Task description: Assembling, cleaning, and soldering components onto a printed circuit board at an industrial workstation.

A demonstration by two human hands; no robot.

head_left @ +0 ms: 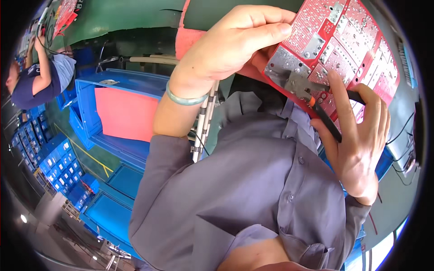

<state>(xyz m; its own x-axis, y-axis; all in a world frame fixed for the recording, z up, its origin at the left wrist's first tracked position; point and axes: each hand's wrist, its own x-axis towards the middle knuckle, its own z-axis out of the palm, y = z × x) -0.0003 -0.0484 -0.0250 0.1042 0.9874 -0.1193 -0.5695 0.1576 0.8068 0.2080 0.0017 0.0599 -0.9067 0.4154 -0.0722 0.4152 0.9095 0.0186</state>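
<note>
My left hand [246, 38], with a pale green bangle at its wrist, is closed on the upper left edge of a red circuit board [346, 45]. The board is tilted, and its face shows copper-like traces, solder points and bare metal patches. In my right hand [359, 144] is a pair of wire cutters [303, 86] with black and orange handles. The metal jaws lie over the board's lower left part; whether they touch a lead is too small to tell. My right index finger stretches along the board's face.
A large blue crate [122, 81] holding a pink sheet [126, 115] stands to the left. Behind it are blue bins [61, 162]. A green worktop [131, 18] spans the back. Another person [43, 77] works at the far left. Black cables [402, 135] hang at right.
</note>
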